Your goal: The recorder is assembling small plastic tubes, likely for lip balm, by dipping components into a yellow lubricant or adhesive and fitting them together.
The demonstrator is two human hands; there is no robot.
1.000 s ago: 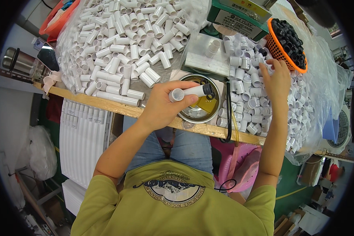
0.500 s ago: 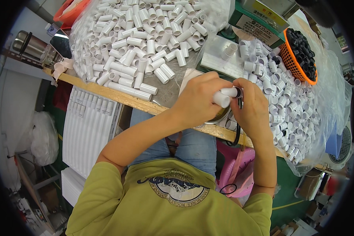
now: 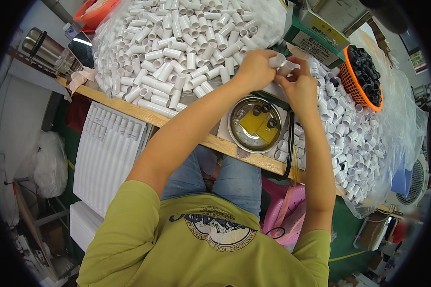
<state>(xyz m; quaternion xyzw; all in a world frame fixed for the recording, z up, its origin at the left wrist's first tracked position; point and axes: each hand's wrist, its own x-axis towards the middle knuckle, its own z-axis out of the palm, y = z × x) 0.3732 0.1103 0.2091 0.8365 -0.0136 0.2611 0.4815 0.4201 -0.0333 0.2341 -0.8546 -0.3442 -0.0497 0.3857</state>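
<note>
White plastic tube (image 3: 277, 60) is pinched between left hand (image 3: 256, 70) and right hand (image 3: 299, 86), above a metal bowl (image 3: 239, 131); fingers hide its far end, heaped tubes (image 3: 172, 48) alongside.

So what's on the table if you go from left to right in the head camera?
Metal flask → big pile of white tubes → round metal dish → orange basket of black caps.

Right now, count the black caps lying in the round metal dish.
3. In the metal dish, one black cap lies at the upper middle, one right beside it, and one lower right by the yellow pad. Others could be hidden.
</note>
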